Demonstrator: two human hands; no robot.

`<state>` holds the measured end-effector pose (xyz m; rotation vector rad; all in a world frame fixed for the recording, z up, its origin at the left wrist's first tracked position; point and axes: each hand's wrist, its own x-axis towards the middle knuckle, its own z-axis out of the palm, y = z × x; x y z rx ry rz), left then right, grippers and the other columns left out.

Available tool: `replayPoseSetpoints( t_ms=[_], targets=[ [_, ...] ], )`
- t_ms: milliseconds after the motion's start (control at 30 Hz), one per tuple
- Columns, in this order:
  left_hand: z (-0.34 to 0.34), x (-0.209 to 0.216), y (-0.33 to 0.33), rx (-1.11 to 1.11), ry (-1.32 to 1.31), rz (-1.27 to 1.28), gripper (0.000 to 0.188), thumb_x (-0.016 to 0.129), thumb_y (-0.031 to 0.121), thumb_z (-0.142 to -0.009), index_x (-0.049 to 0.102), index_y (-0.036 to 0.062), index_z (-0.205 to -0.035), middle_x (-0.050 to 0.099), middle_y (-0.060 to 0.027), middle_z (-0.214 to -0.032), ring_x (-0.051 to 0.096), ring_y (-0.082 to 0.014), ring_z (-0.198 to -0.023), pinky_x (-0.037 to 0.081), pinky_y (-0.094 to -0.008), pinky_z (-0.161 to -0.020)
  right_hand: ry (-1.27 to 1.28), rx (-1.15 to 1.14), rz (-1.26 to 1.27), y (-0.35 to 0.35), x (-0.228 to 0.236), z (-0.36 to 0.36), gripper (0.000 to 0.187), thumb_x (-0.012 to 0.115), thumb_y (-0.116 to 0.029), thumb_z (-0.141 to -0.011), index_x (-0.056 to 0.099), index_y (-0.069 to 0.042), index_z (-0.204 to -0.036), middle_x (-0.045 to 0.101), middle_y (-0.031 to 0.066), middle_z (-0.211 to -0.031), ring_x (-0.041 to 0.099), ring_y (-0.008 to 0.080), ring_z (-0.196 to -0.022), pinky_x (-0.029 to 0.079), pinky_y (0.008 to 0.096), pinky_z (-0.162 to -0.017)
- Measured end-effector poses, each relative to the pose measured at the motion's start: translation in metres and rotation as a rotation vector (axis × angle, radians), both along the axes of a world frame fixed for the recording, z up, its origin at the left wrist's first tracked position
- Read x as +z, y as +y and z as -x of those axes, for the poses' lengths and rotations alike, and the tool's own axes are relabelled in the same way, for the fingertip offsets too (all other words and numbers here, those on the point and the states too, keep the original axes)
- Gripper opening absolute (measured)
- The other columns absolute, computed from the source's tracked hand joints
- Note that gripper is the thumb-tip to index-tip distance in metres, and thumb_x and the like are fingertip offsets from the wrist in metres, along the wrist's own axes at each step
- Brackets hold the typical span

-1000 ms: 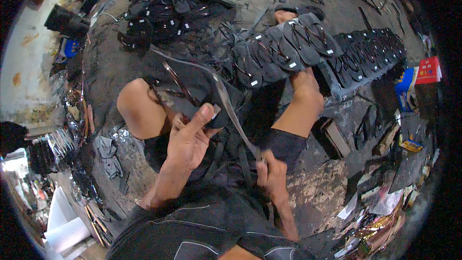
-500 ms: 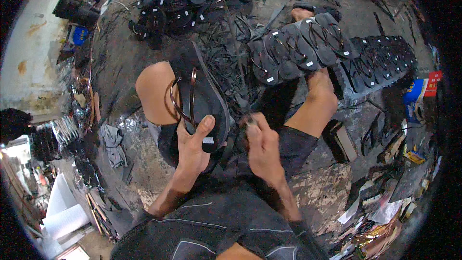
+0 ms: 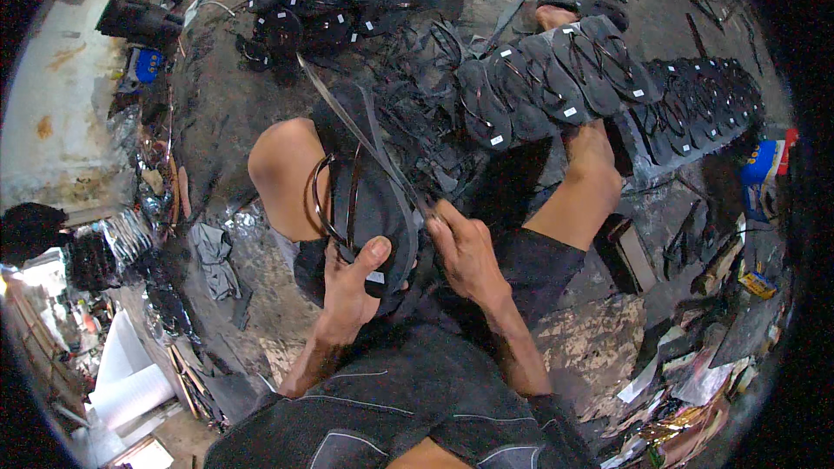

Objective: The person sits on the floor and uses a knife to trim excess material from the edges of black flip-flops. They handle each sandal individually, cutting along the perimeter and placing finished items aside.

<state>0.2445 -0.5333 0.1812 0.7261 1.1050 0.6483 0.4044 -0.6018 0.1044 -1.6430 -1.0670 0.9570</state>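
My left hand (image 3: 354,282) grips the heel end of a black flip-flop (image 3: 382,195), thumb on top near a small white label. The sandal rests against my bent left leg, its toe end pointing away and its glossy brown straps facing up. My right hand (image 3: 469,252) is closed round the handle of a long, thin knife (image 3: 354,126). The blade slants away to the far left, across the sandal's right edge and upper part. Whether the cutting edge touches the rubber I cannot tell. My right fingers partly hide the handle.
Labelled flip-flops (image 3: 530,91) lie in a row over my right lower leg, with more rows (image 3: 695,117) beyond. A heap of sandals (image 3: 334,0) sits at the far left. Black rubber offcuts (image 3: 443,169) litter the floor between. A white roll (image 3: 130,399) lies at the near left.
The knife blade, not discernible before, now shows plainly across the sandal. My right hand has turned and lies slightly nearer the sandal. My left hand keeps its hold.
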Motion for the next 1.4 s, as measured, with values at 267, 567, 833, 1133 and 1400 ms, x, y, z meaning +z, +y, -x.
replayPoseSetpoints(
  t_ms=[267,567,833,1133,1400],
  targets=[
    [0.005,0.000,-0.001,-0.086,0.113,-0.042,0.076,0.083,0.007,-0.078,0.045,-0.0004,-0.143,0.064,-0.0167,-0.124,0.066,-0.0271,-0.114,0.053,-0.0409,-0.101,0.201,-0.201,-0.424,0.136,-0.016,-0.041,0.027,0.059,-0.027,-0.103,0.059,0.000,-0.106,0.066,0.0157,-0.099,0.066,0.0332,-0.079,0.051,0.0398,-0.066],
    [-0.043,0.029,0.064,-0.302,0.255,-0.465,0.048,0.075,0.022,-0.093,0.057,-0.0002,-0.131,0.066,-0.0077,-0.117,0.063,-0.0183,-0.107,0.050,-0.0322,-0.096,0.362,-0.232,-0.130,0.045,0.067,-0.028,0.033,0.069,-0.023,-0.098,0.062,0.000,-0.121,0.067,0.0075,-0.085,0.063,0.0165,-0.073,0.053,0.0330,-0.070],
    [-0.016,0.069,0.045,-0.151,0.046,-0.045,0.030,0.060,0.030,-0.104,0.063,0.0055,-0.121,0.069,0.0015,-0.101,0.066,-0.0072,-0.089,0.054,-0.0253,-0.077,-0.084,-0.011,0.191,-0.137,0.049,0.019,0.024,0.057,-0.032,-0.102,0.062,-0.009,-0.105,0.064,0.0188,-0.078,0.065,0.0373,-0.065,0.051,0.0418,-0.059],
    [-0.010,0.056,0.044,-0.312,0.097,-0.167,0.047,0.064,0.030,-0.102,0.049,0.0033,-0.137,0.063,-0.0026,-0.121,0.058,-0.0125,-0.111,0.045,-0.0303,-0.101,-0.268,0.055,0.113,-0.059,0.046,-0.024,0.025,0.057,-0.031,-0.101,0.059,-0.006,-0.096,0.058,0.0211,-0.069,0.061,0.0433,-0.064,0.045,0.0481,-0.056],
    [-0.015,0.054,0.058,-0.584,0.280,-0.173,0.071,0.071,0.033,-0.096,0.037,-0.0003,-0.149,0.054,-0.0107,-0.135,0.050,-0.0206,-0.127,0.034,-0.0361,-0.113,-0.249,0.577,0.172,0.058,0.112,-0.097,0.044,0.047,-0.048,-0.105,0.063,-0.007,-0.100,0.067,0.0254,-0.079,0.065,0.0486,-0.077,0.049,0.0581,-0.067]
  ],
)
